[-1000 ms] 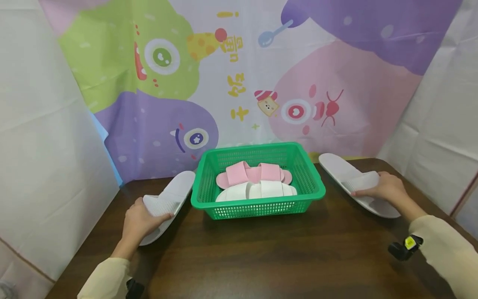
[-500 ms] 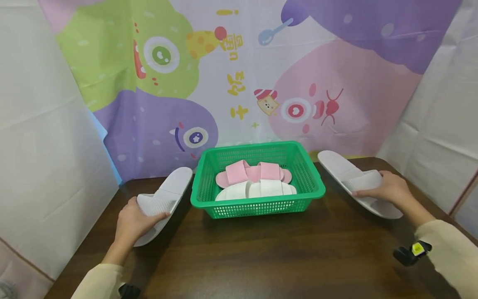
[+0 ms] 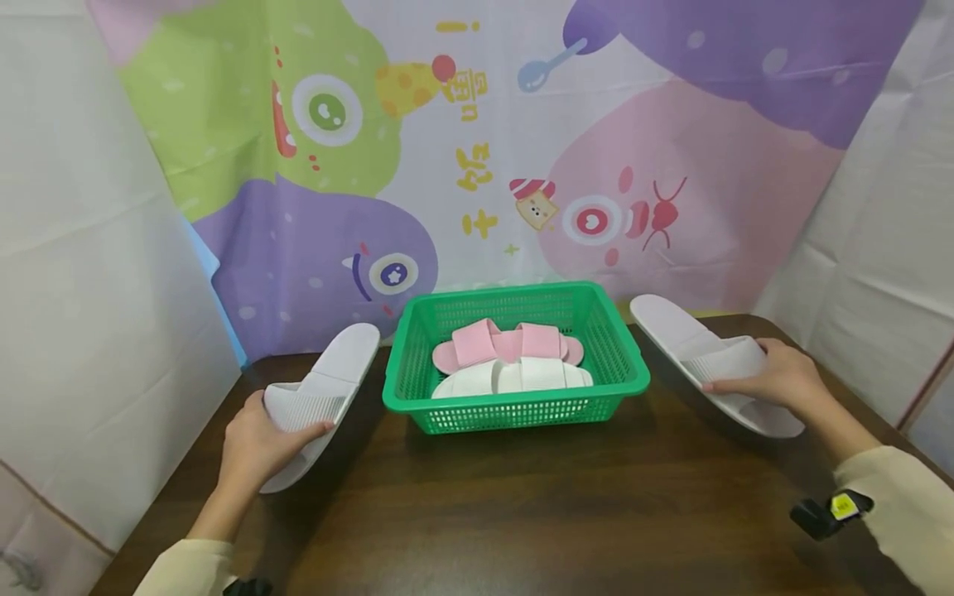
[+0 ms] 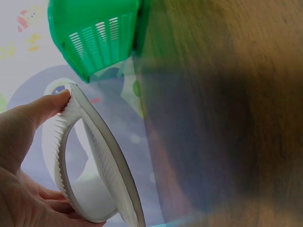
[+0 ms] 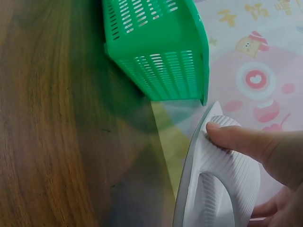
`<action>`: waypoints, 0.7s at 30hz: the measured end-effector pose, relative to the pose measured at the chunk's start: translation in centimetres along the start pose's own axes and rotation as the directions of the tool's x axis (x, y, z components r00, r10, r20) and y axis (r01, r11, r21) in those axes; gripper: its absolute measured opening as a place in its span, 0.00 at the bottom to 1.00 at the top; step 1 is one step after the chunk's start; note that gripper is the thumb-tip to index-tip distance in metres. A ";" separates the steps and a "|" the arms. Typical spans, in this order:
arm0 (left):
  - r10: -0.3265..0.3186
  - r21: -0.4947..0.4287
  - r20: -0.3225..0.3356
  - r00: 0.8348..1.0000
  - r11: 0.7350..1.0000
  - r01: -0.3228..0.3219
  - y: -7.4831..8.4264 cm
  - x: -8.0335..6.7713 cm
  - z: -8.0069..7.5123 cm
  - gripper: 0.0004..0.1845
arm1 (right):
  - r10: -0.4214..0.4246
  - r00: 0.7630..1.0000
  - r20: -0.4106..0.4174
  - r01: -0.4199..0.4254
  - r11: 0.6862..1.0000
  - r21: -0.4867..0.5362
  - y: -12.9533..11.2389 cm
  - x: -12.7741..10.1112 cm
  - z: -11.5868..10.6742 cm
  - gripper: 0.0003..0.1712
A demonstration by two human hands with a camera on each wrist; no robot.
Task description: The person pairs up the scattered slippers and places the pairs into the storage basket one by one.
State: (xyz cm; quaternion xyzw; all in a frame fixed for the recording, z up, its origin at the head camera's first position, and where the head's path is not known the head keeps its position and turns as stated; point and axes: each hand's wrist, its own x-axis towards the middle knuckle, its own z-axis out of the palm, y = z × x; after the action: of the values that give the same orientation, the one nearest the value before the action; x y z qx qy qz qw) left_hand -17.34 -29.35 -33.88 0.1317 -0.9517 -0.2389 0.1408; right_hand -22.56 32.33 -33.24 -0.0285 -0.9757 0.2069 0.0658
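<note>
Yellow characters (image 3: 474,167) on cartoon backdrop (image 3: 671,124)

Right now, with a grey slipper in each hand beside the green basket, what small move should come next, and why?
Probably bring both slippers inward over the green basket. The left hand grips one grey slipper by its strap, the right hand grips the other grey slipper, and a pink pair and a white pair already lie inside.
</note>
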 end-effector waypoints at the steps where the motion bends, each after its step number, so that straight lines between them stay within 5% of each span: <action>1: -0.001 -0.003 -0.001 1.000 1.000 0.001 0.1 -0.1 -0.1 0.57 | -0.001 1.000 0.002 0.001 1.000 0.004 0.0 -0.1 0.0 0.65; 21: -0.013 -0.076 -0.057 0.998 0.997 0.009 1.3 -1.5 -0.6 0.58 | -0.012 1.000 0.006 0.012 0.999 0.032 -0.8 -1.6 -0.4 0.65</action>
State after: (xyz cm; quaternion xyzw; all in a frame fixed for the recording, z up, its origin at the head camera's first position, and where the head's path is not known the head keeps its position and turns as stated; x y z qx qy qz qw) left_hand -15.99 -28.03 -33.04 0.1385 -0.9368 -0.2716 0.1718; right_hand -20.92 31.62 -32.73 -0.0209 -0.9727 0.2220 0.0644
